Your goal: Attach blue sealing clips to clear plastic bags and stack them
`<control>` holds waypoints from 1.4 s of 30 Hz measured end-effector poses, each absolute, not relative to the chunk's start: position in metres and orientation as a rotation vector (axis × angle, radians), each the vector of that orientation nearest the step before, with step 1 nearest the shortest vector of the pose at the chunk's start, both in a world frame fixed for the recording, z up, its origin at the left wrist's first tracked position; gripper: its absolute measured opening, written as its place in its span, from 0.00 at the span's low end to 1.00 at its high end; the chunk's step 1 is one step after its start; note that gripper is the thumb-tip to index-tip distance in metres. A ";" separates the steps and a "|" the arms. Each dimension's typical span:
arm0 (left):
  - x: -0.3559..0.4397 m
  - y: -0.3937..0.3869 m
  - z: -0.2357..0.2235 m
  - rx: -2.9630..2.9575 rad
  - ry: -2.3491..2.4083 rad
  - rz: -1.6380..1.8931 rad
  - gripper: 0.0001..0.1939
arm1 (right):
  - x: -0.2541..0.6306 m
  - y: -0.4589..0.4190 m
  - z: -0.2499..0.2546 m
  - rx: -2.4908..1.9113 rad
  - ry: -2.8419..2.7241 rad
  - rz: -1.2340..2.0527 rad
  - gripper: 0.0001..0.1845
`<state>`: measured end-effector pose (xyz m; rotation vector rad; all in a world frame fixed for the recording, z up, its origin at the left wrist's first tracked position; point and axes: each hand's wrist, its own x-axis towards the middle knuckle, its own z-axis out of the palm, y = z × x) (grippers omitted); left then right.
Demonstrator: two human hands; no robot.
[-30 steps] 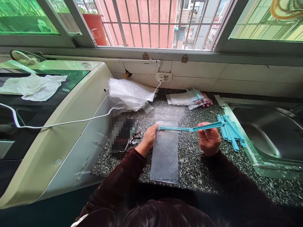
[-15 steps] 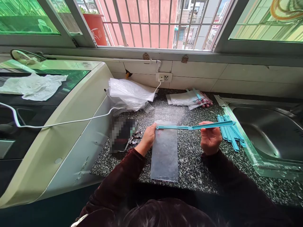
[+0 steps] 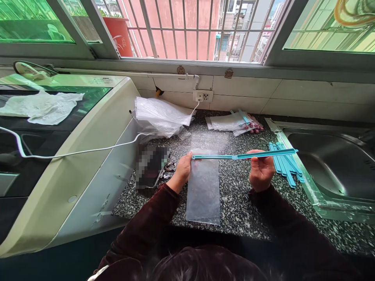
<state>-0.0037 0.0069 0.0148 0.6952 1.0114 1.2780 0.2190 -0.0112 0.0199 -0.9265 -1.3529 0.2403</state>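
A long light-blue bag sealing clip (image 3: 213, 157) is spread open at its hinge, nearly straight, across the upper part of a clear plastic bag (image 3: 203, 195). My left hand (image 3: 183, 171) is closed on the clip's left end, at the bag's upper left edge. Past the hinge, the other arm of the clip is pinched by my right hand (image 3: 261, 171), whose curled fingers are partly hidden. The bag lies flat on the speckled counter (image 3: 234, 210), its lower end toward me.
More blue clips (image 3: 283, 164) lie piled beside the metal sink (image 3: 319, 156). Bags with blue and pink clips (image 3: 234, 121) lie by the wall. A stack of plastic bags (image 3: 161, 113) and a dark phone (image 3: 152, 168) are on the left, near a washing machine (image 3: 96, 156) with a white cable (image 3: 123, 145).
My left hand and the clip's left end have shifted slightly left. The clip's right tip now reaches a little farther right and slightly higher.
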 end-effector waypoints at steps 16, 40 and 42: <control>-0.005 0.009 0.014 0.673 1.049 1.281 0.15 | 0.221 -0.008 0.015 -0.898 -1.391 0.274 0.06; -0.009 0.010 0.008 0.780 1.041 1.197 0.18 | 0.222 -0.004 0.012 -0.811 -1.861 0.262 0.09; -0.009 0.010 0.009 0.766 1.038 1.199 0.18 | 0.221 -0.005 0.013 -0.805 -1.866 0.246 0.08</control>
